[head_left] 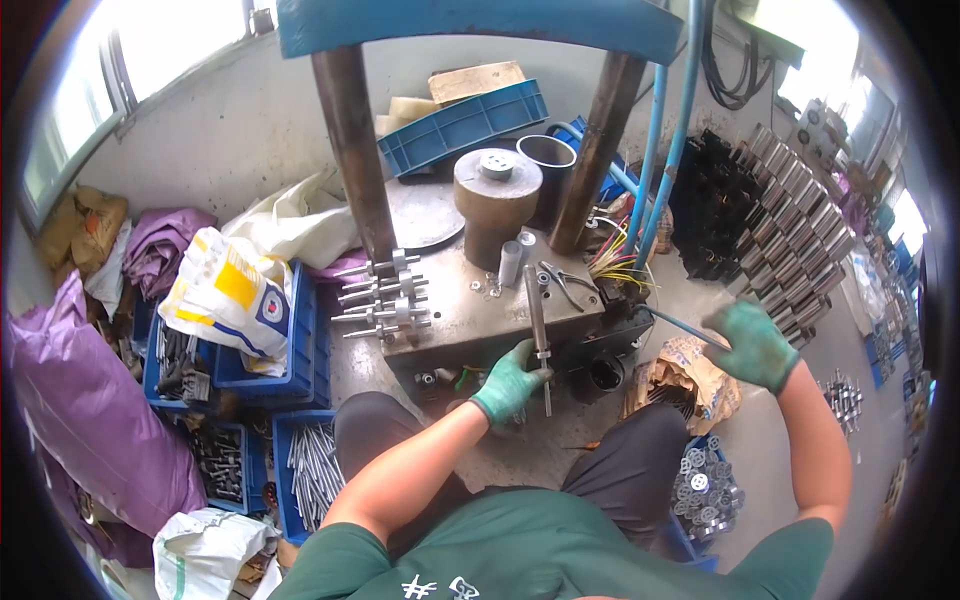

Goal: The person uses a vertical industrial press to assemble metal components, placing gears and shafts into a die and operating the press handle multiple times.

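My left hand (510,385), in a green glove, is closed around a slim metal shaft (538,325). The shaft stands nearly upright at the front edge of the steel press bed (470,310), its lower end poking out below my fingers. On the right, my green-gloved right hand (755,345) is at the outer end of a thin blue lever (685,327). Its fingers are blurred, and whether they grip the lever is unclear. Pliers (568,285) and two small metal cylinders (511,262) sit on the bed behind the shaft. Several shafts with collars (385,300) lie at its left edge.
The press's two steel posts (355,150) carry a blue crossbeam (480,28). A thick round block (497,195) stands between them. Blue crates (300,450) of rods sit at left. A paper sack (705,375) and stacked metal tubes (790,220) are at right.
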The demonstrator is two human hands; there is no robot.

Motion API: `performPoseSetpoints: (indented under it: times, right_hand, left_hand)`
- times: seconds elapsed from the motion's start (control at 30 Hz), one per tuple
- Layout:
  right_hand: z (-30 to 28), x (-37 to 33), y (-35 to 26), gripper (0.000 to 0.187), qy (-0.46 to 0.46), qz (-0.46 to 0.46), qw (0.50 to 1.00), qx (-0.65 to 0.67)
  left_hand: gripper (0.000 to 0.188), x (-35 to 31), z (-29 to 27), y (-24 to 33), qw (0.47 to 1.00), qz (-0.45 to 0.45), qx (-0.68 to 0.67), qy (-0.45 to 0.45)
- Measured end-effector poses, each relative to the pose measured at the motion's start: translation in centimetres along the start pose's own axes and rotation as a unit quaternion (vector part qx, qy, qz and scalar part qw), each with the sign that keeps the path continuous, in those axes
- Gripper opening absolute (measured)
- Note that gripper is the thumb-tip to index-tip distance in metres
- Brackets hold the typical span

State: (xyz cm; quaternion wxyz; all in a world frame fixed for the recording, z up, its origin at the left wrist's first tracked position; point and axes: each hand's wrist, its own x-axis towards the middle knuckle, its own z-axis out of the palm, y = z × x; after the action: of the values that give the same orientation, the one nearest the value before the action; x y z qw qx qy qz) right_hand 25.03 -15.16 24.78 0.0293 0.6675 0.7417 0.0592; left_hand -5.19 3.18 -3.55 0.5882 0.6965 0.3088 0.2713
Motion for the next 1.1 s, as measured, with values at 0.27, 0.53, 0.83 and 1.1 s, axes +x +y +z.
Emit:
performPoseSetpoints:
  times: [0.27, 0.53, 0.83, 1.1]
  right_hand:
    - [5.5, -8.1, 2.7, 0.030, 0.220, 0.111, 0.969, 0.037]
    - [0.1, 7.3, 7.7, 0.039, 0.418, 0.181, 0.879, 0.141]
    - [-0.9, 10.8, 10.2, 0.053, 0.322, 0.261, 0.908, 0.057]
    - [0.6, 10.4, 11.4, 0.030, 0.338, 0.264, 0.902, 0.048]
  left_hand:
    - [0.061, 2.1, -4.6, 8.7, 0.975, 0.163, -0.132, 0.073]
    - [0.035, 13.9, -15.5, 18.8, 0.906, 0.327, -0.078, 0.258]
    - [0.036, 21.2, -17.0, 22.5, 0.909, 0.231, -0.018, 0.346]
    - [0.033, 24.4, -18.7, 22.6, 0.930, 0.203, 0.102, 0.289]
